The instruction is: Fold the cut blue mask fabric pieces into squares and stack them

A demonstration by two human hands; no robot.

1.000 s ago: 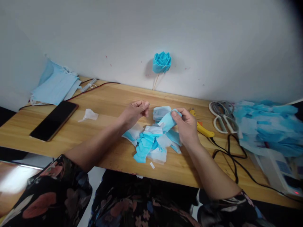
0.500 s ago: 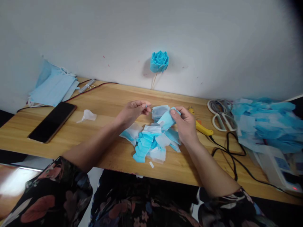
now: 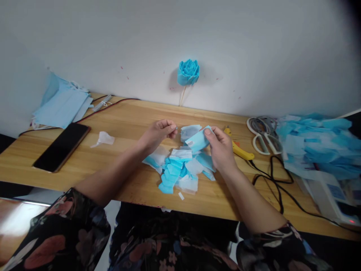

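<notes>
My right hand (image 3: 222, 146) pinches a light blue piece of mask fabric (image 3: 198, 141) between thumb and fingers, its free end pointing left with a pale patch near it. To the left, my left hand (image 3: 162, 132) is closed in a pinch; a tiny bluish speck shows at the fingertips, too small to name. Below both hands lies a loose heap of blue and white fabric pieces (image 3: 172, 173), some folded into pleats. Just behind it a stack of pale cut pieces (image 3: 190, 131) rests on the wooden table (image 3: 132, 120).
A blue fabric flower (image 3: 188, 72) on a thin stick leans at the wall. Blue face masks (image 3: 62, 107), a phone (image 3: 62, 147) and a white scrap (image 3: 105, 138) lie left. Rightward are a yellow glue gun (image 3: 243, 152), scissors (image 3: 263, 145), black cable (image 3: 278, 183) and piled fabric (image 3: 321, 146).
The fabric piece in my right hand has tilted, its free end swinging slightly left and flatter. My left hand keeps its pinch, turned a little. The view has shifted slightly.
</notes>
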